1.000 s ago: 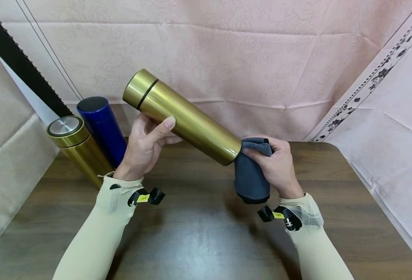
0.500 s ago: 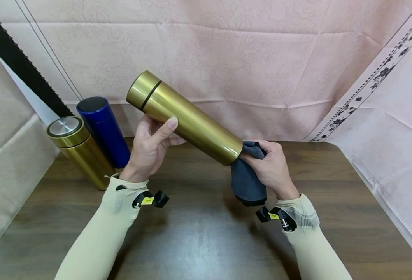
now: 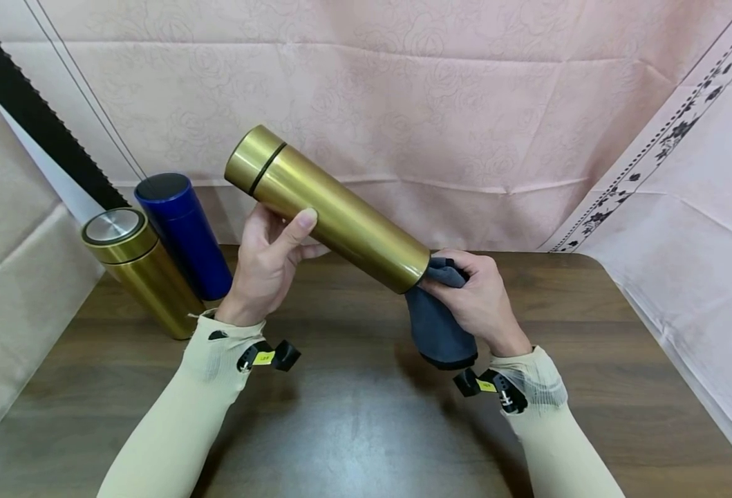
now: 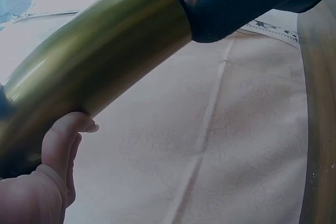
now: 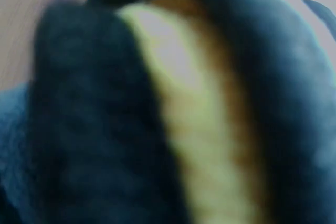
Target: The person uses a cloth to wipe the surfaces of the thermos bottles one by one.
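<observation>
A gold thermos bottle point(image 3: 334, 214) is held tilted above the table, its capped end up to the left. My left hand point(image 3: 263, 270) grips it below the cap, with the thumb along the near side. At the lower right end, my right hand point(image 3: 480, 297) holds a dark grey cloth point(image 3: 437, 325) against the bottle's base, and part of the cloth hangs down. The left wrist view shows the cloth point(image 4: 236, 3) touching the rim of the base. Blurred folds of cloth point(image 5: 100, 129) fill most of the right wrist view; the right fingertips are partly hidden by it.
On the left of the wooden table point(image 3: 341, 401) stand a second gold thermos point(image 3: 148, 277) with a silver-topped lid and a blue thermos point(image 3: 188, 238) with a dark top. They are close behind my left wrist. A pink patterned cloth backdrop point(image 3: 403, 124) rises behind the table.
The bottle and left hand have shifted slightly right. My right hand has moved a little left and down with the cloth, at the bottle's base. The last half second shows little movement.
</observation>
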`<state>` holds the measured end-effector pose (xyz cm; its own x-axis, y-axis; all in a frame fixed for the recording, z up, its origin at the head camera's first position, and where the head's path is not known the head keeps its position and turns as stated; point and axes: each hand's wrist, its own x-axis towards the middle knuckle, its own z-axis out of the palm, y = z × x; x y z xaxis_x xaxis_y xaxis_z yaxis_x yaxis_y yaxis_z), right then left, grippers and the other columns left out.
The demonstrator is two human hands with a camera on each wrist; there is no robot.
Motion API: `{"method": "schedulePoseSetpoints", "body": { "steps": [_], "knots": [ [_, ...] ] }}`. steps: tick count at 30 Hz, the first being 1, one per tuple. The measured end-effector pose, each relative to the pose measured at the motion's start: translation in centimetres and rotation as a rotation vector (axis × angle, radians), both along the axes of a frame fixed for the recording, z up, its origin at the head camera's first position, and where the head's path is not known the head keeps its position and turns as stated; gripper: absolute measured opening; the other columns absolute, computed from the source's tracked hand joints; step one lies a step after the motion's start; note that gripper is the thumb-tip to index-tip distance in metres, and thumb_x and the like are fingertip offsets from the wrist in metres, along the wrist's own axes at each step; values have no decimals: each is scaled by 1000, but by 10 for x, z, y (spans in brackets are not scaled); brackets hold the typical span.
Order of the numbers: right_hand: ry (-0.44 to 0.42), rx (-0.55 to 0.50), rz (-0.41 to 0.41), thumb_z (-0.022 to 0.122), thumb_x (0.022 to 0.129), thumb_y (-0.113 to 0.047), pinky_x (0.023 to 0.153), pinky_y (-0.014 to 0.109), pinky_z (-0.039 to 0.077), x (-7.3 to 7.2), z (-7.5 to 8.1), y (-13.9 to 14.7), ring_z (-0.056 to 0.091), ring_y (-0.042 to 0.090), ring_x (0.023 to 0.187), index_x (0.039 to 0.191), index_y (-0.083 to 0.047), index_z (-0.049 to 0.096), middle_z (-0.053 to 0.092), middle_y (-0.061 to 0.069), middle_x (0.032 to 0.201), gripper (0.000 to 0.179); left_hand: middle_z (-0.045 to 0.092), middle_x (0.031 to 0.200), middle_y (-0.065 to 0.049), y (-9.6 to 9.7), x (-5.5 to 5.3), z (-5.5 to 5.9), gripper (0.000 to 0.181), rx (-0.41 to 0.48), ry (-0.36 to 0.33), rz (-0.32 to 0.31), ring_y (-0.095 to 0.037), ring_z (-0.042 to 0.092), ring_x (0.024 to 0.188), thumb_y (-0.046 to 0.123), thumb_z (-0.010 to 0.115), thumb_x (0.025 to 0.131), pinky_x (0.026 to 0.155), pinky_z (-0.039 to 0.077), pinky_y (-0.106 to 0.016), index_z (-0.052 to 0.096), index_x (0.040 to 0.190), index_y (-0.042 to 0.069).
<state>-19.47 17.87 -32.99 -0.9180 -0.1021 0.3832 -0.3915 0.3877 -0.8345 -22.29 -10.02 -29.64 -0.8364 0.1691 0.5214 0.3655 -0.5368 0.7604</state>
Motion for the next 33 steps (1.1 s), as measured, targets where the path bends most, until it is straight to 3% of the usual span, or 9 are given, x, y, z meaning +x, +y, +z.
{"method": "schedulePoseSetpoints", "body": {
  "steps": [13, 19, 26, 33],
  "knots": [
    [73, -30, 135, 87, 80, -7, 78, 21, 56, 6, 11, 4, 67, 14, 87, 95, -11, 78, 75, -5, 94, 18, 60, 114, -3, -1, 3, 2, 27, -48, -25, 17, -14, 72, 93, 3, 53, 102, 80, 64, -32, 46, 127, 12],
    [92, -79, 153, 86, 79, 0, 77, 22, 58, 9, 15, 7, 68, 16, 86, 96, -5, 78, 76, -1, 93, 19, 61, 114, -3, -2, 3, 3, 27, -59, -12, 10, -15, 70, 97, 2, 53, 102, 80, 65, -32, 47, 126, 11],
    [105, -171, 143, 83, 79, 7, 82, 21, 58, 10, 18, 11, 71, 15, 90, 99, 2, 77, 77, -1, 94, 22, 63, 112, -4, -3, 2, 4, 26, -69, 0, -23, -16, 71, 99, 1, 53, 101, 83, 65, -36, 50, 125, 10],
    [70, -216, 24, 82, 83, 0, 74, 20, 59, 8, 19, 13, 69, 9, 83, 101, -1, 78, 76, -3, 92, 18, 68, 109, -4, -6, 4, 6, 26, -60, 36, -53, -17, 72, 98, -1, 54, 100, 84, 64, -34, 52, 124, 9]
  ]
}}
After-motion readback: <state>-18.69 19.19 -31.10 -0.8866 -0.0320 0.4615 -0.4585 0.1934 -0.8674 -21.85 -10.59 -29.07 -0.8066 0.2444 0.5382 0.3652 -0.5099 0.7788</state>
